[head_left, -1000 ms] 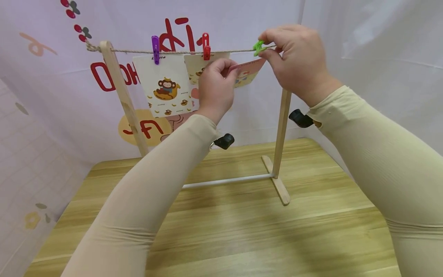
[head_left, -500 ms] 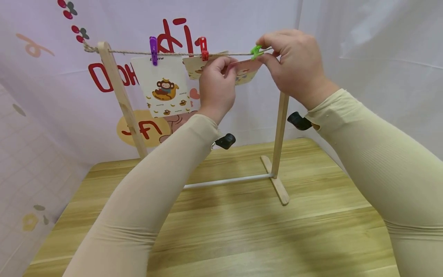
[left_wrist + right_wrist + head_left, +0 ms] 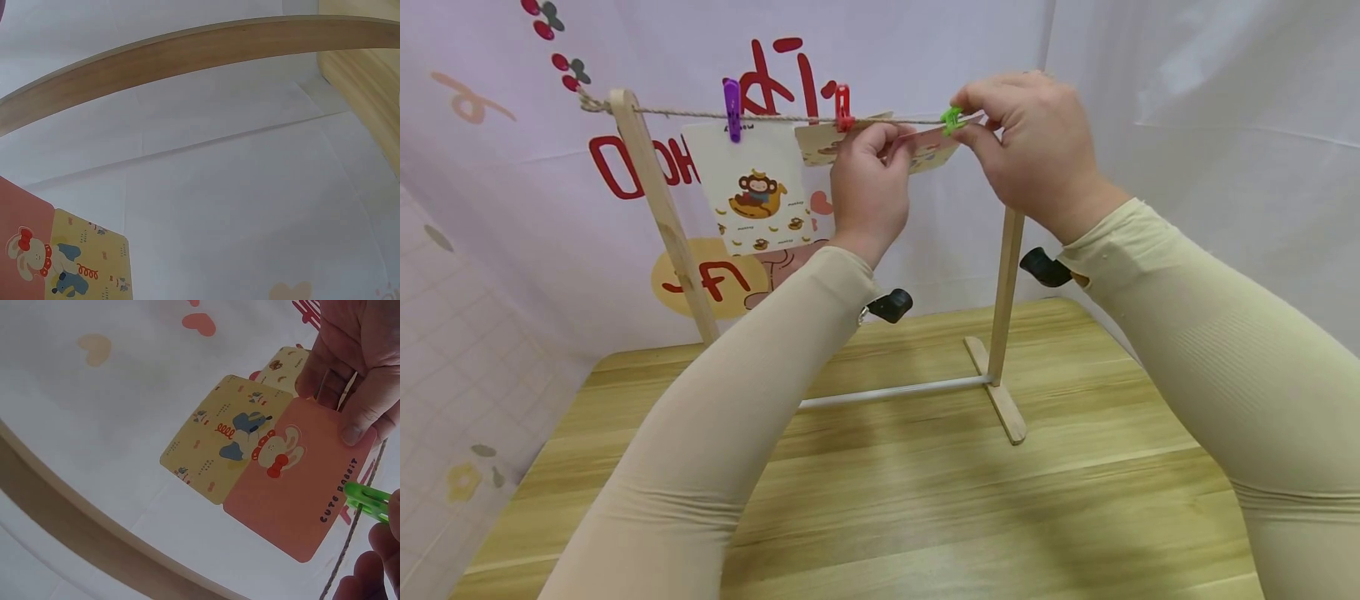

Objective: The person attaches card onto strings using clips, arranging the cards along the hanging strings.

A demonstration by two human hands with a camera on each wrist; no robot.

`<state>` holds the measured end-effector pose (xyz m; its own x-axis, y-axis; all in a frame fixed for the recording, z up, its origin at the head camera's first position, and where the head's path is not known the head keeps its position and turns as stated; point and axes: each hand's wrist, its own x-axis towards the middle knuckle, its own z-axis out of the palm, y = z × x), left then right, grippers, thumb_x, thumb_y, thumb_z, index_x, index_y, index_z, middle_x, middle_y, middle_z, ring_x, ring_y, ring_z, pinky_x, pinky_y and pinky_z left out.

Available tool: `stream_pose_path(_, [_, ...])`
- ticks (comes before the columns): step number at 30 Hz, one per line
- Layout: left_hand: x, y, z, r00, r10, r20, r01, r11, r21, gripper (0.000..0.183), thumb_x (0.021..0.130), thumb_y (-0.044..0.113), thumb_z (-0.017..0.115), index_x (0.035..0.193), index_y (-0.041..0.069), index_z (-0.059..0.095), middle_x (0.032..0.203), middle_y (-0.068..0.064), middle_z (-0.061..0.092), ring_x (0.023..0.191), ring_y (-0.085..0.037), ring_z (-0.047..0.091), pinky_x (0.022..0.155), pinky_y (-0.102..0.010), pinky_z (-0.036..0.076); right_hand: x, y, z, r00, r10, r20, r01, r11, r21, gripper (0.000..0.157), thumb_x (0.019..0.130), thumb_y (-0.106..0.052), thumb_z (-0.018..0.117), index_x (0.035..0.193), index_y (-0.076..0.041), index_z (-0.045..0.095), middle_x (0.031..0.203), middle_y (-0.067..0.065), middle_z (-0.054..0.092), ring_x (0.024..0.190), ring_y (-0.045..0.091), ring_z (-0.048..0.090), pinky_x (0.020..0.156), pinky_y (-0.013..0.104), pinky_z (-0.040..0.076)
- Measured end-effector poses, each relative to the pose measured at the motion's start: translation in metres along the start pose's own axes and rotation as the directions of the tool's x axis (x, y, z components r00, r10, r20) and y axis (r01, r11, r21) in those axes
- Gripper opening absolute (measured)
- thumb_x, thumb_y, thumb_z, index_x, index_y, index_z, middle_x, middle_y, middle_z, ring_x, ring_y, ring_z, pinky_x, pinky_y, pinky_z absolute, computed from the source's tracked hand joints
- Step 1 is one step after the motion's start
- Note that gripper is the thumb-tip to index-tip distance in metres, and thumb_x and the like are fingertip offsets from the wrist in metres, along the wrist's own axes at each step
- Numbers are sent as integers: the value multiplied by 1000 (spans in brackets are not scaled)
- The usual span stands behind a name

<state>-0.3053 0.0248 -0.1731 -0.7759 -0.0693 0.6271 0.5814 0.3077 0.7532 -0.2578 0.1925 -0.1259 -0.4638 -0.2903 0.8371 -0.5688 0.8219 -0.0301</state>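
My left hand pinches the top edge of a pink and yellow rabbit card between thumb and fingers, just under the rope. My right hand pinches a green clothespin at the rope. In the right wrist view, the clothespin's tip meets the card's lettered edge, with the rope running beside that edge. Whether its jaws grip the card cannot be told. The card tilts outward, and my left hand hides part of it in the head view.
A monkey card hangs from a purple clothespin. Another card hangs from a red clothespin, partly behind my left hand. A wooden post stands left and another post right, above the wooden table.
My right hand has brought the green clothespin slightly down and left, onto the rabbit card's top edge. The rabbit card and the card under the red clothespin look more tilted.
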Motion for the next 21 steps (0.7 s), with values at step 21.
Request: stream_pose_path(21, [-1,-2,0,1000,7,22,-7,1000,-13,21,104,26,68,118,14,78,122,-1,69,108,-8,58,86,-16,48,-1,2,7,999,21,45,-20,1000,-3,18,100,-19,73,112,-7,78,117,10,79,101,30,72,85,46,53])
